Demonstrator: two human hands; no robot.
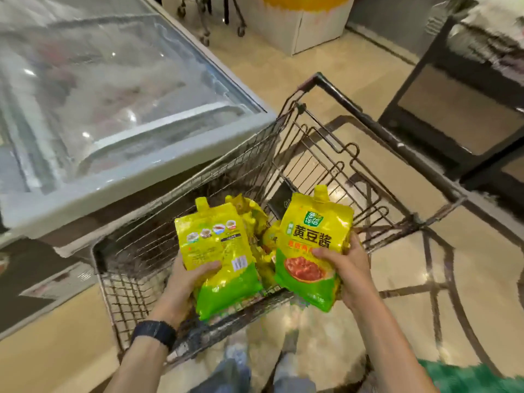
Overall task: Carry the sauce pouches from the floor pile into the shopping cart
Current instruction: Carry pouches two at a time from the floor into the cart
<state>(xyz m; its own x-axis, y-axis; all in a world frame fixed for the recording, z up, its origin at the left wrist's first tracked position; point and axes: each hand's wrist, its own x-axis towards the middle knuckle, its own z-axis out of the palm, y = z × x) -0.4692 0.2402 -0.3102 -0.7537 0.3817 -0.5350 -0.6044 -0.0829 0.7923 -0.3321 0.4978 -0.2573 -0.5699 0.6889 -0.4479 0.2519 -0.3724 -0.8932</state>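
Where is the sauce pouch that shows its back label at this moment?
In the head view, the back-facing sauce pouch is left of centre, held by the left hand above the near end of the shopping cart, beside the front-facing pouch.

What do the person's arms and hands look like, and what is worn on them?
The left forearm and right forearm are bare; no sleeves show. The left hand and right hand are bare too: no gloves, and no rings that I can see. The left wrist carries a black watch with a wide strap. The right wrist carries nothing.
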